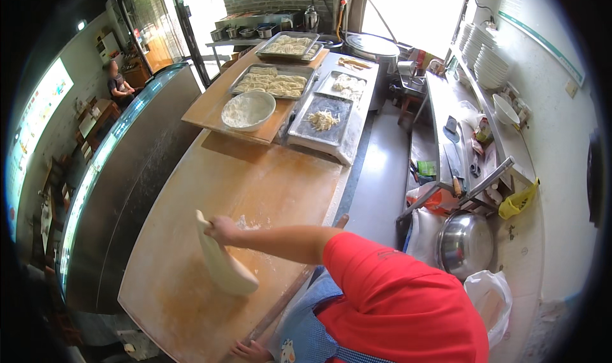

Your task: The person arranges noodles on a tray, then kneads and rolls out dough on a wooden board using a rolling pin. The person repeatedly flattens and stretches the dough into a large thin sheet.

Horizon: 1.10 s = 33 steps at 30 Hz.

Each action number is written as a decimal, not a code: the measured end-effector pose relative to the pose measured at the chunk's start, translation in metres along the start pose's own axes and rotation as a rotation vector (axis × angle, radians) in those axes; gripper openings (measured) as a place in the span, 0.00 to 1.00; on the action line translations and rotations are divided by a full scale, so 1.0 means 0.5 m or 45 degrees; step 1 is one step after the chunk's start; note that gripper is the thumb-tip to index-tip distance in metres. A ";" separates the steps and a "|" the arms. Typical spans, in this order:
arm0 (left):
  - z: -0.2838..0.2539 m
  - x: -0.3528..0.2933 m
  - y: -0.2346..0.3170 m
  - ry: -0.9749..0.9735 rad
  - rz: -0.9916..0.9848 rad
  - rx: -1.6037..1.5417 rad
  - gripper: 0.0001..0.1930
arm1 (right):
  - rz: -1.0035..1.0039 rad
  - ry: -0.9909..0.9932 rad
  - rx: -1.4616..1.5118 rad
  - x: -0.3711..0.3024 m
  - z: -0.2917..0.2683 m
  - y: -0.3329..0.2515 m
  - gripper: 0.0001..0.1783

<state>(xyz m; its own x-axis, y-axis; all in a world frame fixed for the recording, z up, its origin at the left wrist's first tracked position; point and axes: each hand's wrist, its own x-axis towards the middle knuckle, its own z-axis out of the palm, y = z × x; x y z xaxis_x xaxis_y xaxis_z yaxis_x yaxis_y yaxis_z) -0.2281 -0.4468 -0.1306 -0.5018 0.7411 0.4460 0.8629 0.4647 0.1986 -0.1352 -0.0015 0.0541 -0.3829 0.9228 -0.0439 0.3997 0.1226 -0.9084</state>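
My right hand (222, 230) is closed around the upper end of a long, pale slab of dough (226, 264). The dough hangs down from my fist and widens toward its lower end, which is slightly blurred over the floured wooden board (172, 235). Near the bottom of the picture, my left hand (252, 351) rests at the board's near edge with its fingers stretched out and nothing in them. Scattered flour (247, 223) lies beside my right wrist.
Beyond the board stand a white bowl of flour (248, 110), a tray of dough strands (271, 81) and a dark tray with a small noodle pile (323, 120). A steel basin (466, 243) sits at right. A person (119, 82) sits far left beyond the counter.
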 end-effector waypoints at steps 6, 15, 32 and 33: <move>-0.008 -0.012 0.004 0.035 -0.154 -0.035 0.31 | -0.653 -0.150 -0.374 0.005 -0.191 -0.212 0.15; 0.021 0.020 0.034 0.077 -0.094 0.257 0.28 | -0.375 -0.260 -0.722 -0.036 -0.114 0.134 0.11; -0.007 0.023 0.061 -0.390 -0.441 0.180 0.25 | -0.625 -0.226 -1.034 -0.170 -0.124 0.373 0.39; -0.005 0.024 0.068 -0.410 -0.447 0.161 0.25 | -0.620 -0.209 -1.055 -0.161 -0.124 0.369 0.39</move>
<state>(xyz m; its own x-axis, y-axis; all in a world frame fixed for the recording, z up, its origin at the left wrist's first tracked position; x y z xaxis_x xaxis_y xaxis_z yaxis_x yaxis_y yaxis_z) -0.2047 -0.4236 -0.1162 -0.7715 0.6319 0.0746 0.6341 0.7539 0.1721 0.0210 -0.0306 -0.0841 -0.7475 0.6483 0.1448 0.6019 0.7532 -0.2652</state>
